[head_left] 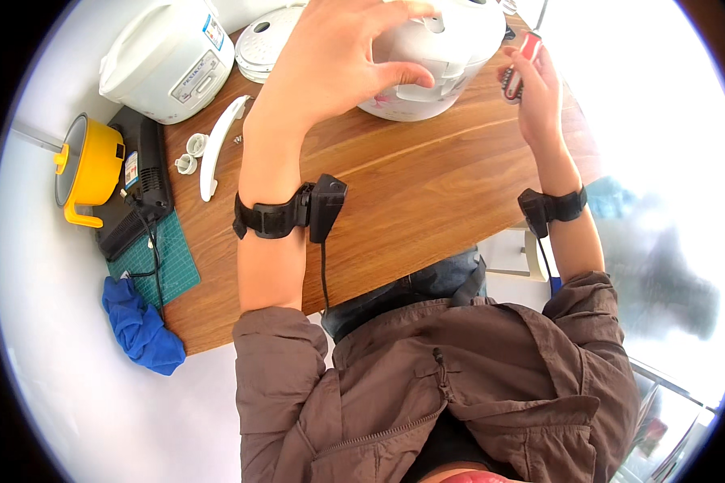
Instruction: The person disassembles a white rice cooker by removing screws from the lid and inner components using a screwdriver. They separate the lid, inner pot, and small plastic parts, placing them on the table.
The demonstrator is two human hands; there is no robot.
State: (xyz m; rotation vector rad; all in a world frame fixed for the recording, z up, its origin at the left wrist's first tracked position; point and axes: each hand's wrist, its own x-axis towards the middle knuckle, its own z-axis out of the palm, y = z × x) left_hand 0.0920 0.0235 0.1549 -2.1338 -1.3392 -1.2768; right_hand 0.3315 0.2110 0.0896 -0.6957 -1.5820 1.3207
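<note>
A white rice cooker body (427, 97) with a faint floral print stands at the far middle of the wooden table. My left hand (342, 56) is over its left side, thumb and fingers spread apart; whether they touch the shell, I cannot tell. To the cooker's right, my right hand (540, 88) is raised with its fingers wrapped round a red and silver hand tool (529, 48), which looks like a folding multi-tool. Left of my left forearm lie a curved white plastic handle (217, 149) and two small white plastic caps (196, 145).
A second white rice cooker (173, 64) and a round white lid (267, 40) stand at the back left. A yellow pot (97, 161), a black device (149, 169), a green cutting mat (181, 253) and a blue cloth (141, 326) line the wooden table's (403, 201) left side.
</note>
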